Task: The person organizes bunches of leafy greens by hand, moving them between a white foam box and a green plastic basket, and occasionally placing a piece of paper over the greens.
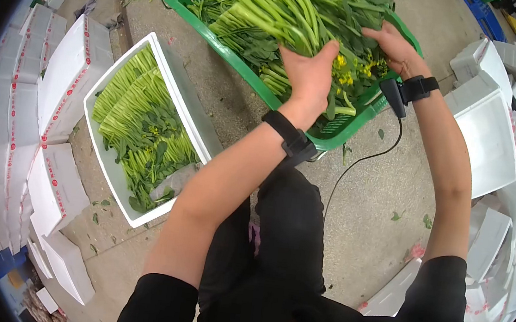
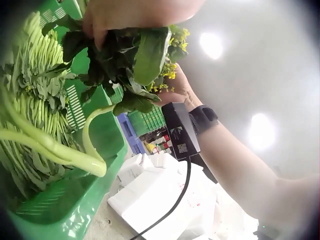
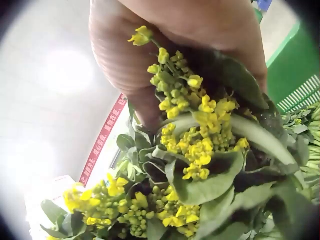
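A large bunch of leafy flowering greens, with pale stems and small yellow flowers, lies across the top of a green plastic basket. My left hand grips the bunch from the near side, thumb on top and the other fingers hidden among the leaves. On the flowering end, my right hand holds the leaves, its fingertips buried in them. In the right wrist view yellow flowers stick out just below the palm. One thick stem hangs loose in the left wrist view. More greens fill the basket underneath.
A white foam box with neat rows of greens stands left of the basket. White boxes are stacked at far left, and others lie piled at right. A cable runs from the right wrist. Leaf scraps dot the floor.
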